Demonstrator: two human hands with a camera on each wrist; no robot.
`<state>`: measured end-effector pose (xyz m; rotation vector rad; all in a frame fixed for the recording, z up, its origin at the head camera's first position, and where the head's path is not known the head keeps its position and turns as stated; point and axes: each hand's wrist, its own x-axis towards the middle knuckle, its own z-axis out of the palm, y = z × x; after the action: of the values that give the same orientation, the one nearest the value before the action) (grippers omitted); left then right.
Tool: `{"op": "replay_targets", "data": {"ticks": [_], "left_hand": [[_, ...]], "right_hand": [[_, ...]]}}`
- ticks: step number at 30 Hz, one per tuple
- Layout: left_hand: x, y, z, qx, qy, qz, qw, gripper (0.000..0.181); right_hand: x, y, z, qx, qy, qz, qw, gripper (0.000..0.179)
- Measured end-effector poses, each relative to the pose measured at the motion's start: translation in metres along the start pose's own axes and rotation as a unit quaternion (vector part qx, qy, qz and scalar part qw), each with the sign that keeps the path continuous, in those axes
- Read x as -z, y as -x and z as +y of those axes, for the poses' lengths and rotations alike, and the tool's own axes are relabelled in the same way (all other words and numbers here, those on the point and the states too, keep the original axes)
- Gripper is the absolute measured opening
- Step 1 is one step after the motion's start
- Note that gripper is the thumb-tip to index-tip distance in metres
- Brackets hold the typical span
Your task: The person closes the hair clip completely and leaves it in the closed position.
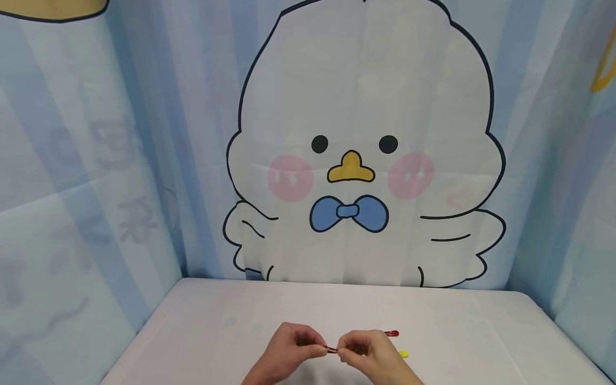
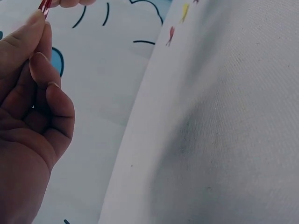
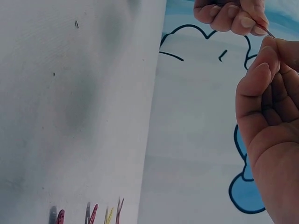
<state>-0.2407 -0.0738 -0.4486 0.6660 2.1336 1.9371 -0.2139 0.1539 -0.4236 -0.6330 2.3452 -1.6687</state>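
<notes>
Just above the table, a slim red snap hair clip point(image 1: 331, 349) spans the small gap between the two hands. My left hand point(image 1: 291, 350) pinches one end between thumb and forefinger, its other fingers curled in the left wrist view. The other end is pinched by the thumb and forefinger of my right hand point(image 1: 372, 350). In the left wrist view the held hair clip point(image 2: 45, 6) shows two thin prongs spread slightly apart. Beyond the right hand lie another red hair clip point(image 1: 392, 333) and a yellow hair clip point(image 1: 403, 354), both partly hidden by that hand.
The white table point(image 1: 216, 321) reaches back to a curtain point(image 1: 207, 160) printed with a cartoon bird; more curtain hangs on both sides. Several clips lie in a row in the right wrist view, among them a red clip point(image 3: 94, 213) and a yellow clip point(image 3: 110, 216).
</notes>
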Motion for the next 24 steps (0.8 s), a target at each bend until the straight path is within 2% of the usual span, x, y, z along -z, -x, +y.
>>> {"op": "replay_targets", "data": {"ticks": [10, 16, 20, 24], "left_hand": [[0.0007, 0.0007, -0.0011, 0.003, 0.015, -0.019, 0.9997, 0.018], [0.0005, -0.0013, -0.0011, 0.025, -0.003, 0.007, 0.9997, 0.014], [-0.0002, -0.0023, -0.0018, 0.026, 0.005, 0.024, 0.9994, 0.014], [-0.0007, -0.003, -0.0035, 0.023, 0.014, 0.027, 0.9993, 0.014]], "right_hand": [[0.0009, 0.0012, 0.0059, -0.033, -0.025, 0.002, 0.9992, 0.013], [0.0025, 0.0012, 0.0064, -0.007, -0.019, 0.018, 0.9996, 0.012], [0.0019, 0.0004, 0.0045, 0.007, -0.013, 0.035, 0.9993, 0.011], [0.0006, 0.0, 0.0026, 0.015, -0.007, 0.05, 0.9986, 0.009]]}}
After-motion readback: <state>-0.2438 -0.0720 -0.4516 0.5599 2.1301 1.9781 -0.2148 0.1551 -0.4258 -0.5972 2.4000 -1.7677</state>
